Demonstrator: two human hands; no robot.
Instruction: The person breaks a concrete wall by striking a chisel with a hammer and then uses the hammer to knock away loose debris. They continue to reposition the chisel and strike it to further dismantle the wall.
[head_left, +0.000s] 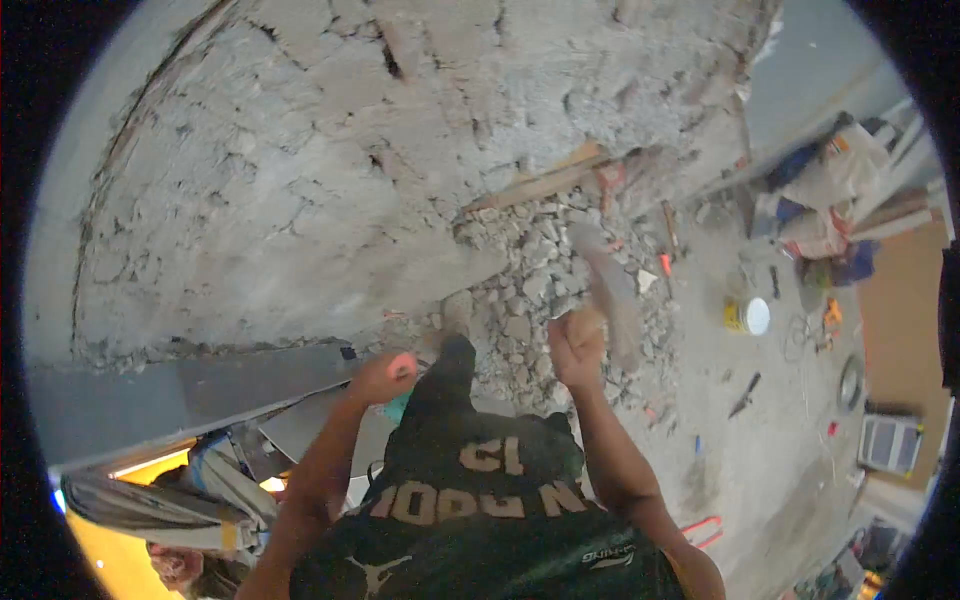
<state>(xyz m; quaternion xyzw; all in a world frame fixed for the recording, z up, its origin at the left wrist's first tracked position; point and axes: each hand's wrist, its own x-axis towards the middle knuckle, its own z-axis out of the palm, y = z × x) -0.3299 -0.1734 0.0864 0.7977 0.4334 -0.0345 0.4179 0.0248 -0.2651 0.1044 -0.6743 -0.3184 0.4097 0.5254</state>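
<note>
My left hand [378, 380] is closed around a tool whose round red-pink end [402, 366] points up; the rest of it is hidden. My right hand [577, 345] is a fist in front of me, and what it grips is too blurred to name. Just beyond and beside that fist is a long grey blurred shape [617, 310]. Under both hands lies a heap of broken grey rubble [517, 328]. A rough, chipped concrete wall [300, 180] rises ahead and to the left.
A wooden board [535, 188] lies at the wall's foot. To the right are a yellow and white bucket [748, 316], bags [825, 195], a dark tool [745, 394], a tyre [851, 383] and a white crate [889, 444]. A grey ledge [190, 400] runs left.
</note>
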